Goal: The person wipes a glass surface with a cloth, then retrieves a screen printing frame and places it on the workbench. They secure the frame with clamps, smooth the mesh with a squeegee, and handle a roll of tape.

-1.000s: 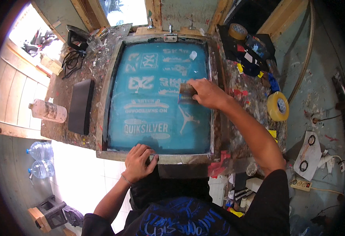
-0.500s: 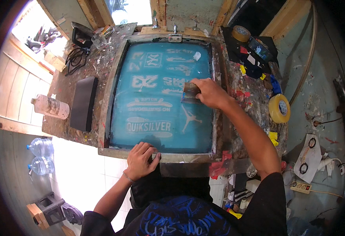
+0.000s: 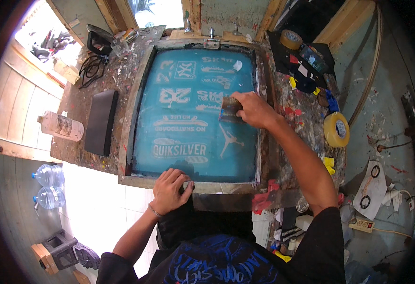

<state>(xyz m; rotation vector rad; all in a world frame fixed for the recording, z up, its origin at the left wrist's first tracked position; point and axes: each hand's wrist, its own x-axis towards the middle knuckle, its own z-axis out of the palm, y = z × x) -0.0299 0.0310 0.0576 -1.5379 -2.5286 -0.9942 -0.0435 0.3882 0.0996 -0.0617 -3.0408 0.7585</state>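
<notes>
Nearest the body, the left hand (image 3: 170,190) is resting on the near rail of the wooden frame (image 3: 226,188), its fingers curling and its thumb standing apart; whether it is pinching the rail, I cannot tell. A red patch (image 3: 265,196) is showing at the table's near edge, to the right.

Farther in, the right hand (image 3: 255,110) is pinching a small brown scraper (image 3: 228,110) by its right end. The scraper is extending leftward from the fingertips, over the right-hand part of the teal mesh (image 3: 179,111), and the hand is hiding its gripped end. A pale jumping figure is showing on the mesh just nearer than the scraper, with other pale designs lying to the left.

On the table (image 3: 131,71), a black box (image 3: 101,123) is lying left of the frame, beside a pale bottle (image 3: 60,127); a yellowish tape roll (image 3: 336,129) is sitting to the right. Beyond the scraper, a white scrap (image 3: 237,65) is lying on the mesh. At the far rail, a metal clamp (image 3: 211,43) is standing.
</notes>
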